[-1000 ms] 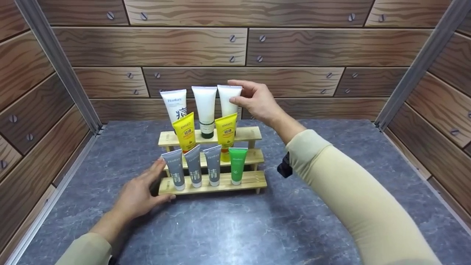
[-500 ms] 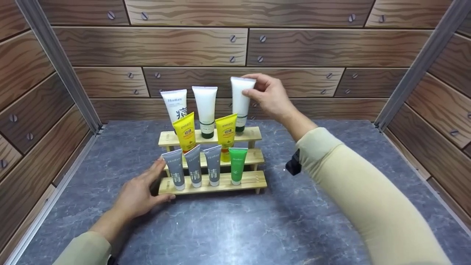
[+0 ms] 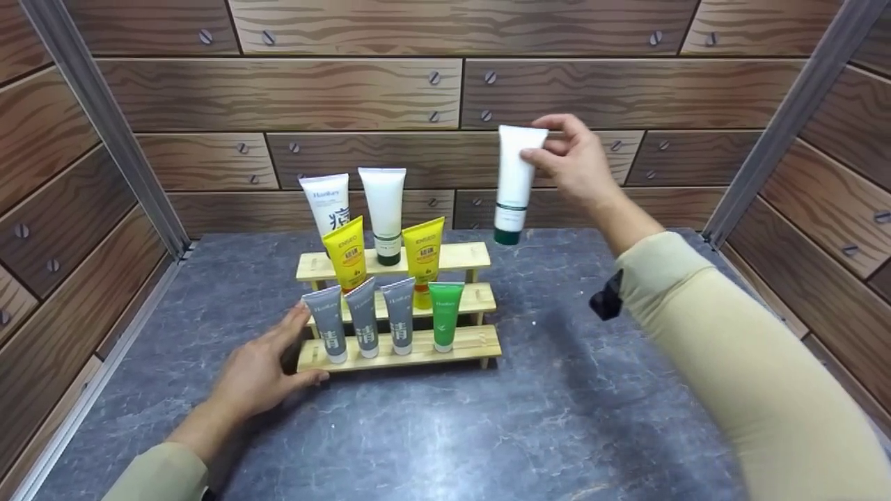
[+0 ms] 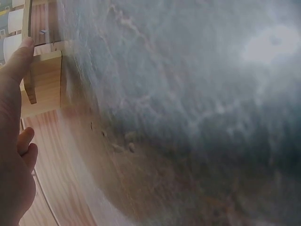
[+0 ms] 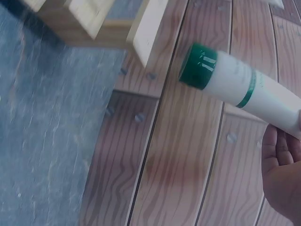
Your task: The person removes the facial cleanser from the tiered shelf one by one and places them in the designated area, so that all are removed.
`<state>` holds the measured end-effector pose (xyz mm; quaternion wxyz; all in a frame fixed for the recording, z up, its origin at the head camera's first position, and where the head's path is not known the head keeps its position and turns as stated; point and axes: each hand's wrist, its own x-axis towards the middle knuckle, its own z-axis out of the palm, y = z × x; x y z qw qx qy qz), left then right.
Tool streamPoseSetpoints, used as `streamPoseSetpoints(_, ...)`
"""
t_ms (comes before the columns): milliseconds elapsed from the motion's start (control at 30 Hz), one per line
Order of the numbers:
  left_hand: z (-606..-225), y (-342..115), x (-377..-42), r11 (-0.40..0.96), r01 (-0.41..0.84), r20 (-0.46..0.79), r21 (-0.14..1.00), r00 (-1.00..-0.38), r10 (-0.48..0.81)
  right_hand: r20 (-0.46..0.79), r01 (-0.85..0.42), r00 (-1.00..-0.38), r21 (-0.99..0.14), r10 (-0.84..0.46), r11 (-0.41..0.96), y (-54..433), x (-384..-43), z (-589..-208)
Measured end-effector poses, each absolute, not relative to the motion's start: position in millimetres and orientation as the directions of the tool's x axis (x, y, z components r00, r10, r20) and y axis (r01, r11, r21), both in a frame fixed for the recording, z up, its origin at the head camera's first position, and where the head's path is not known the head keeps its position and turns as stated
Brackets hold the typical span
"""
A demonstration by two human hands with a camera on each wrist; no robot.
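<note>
My right hand (image 3: 581, 163) pinches a white squeeze tube (image 3: 514, 177) near its flat top end. The tube hangs in the air, dark green cap (image 5: 200, 66) downward, to the right of the three-step wooden display stand (image 3: 473, 341). At the stand's left end, my left hand (image 3: 257, 372) grips the lowest step, thumb in front and fingers behind. In the left wrist view, the thumb (image 4: 21, 56) touches the step's edge. On the top step stand a printed white tube (image 3: 327, 202) and a plain-looking white tube (image 3: 383, 209).
Yellow tubes (image 3: 423, 257) occupy the middle step. Grey tubes (image 3: 327, 323) and a green tube (image 3: 444, 316) stand on the lowest step. The marbled tabletop (image 3: 418, 431) is enclosed by wood-patterned walls (image 3: 348, 90) behind and at both sides.
My right hand has lifted the white tube off the right end of the top step and carried it up and to the right. My left hand has stayed at the stand.
</note>
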<state>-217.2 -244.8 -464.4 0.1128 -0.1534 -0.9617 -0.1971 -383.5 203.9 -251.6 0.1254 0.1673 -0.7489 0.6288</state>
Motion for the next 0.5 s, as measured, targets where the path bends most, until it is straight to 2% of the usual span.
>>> streamPoseSetpoints(200,-464.0,-244.7,-217.4,0.879,0.347,0.294,0.326,-0.921,0.255,0.370,-0.375,-0.927,-0.907,-0.064,0.193,227.1,-387.1,-264.3)
streamPoseSetpoints(500,-462.9,-244.4,-217.2,0.888,0.322,0.260,0.328,-0.935,0.243,0.288,-0.290,-0.957,-0.935,-0.040,0.204,241.1,-396.7,-303.8)
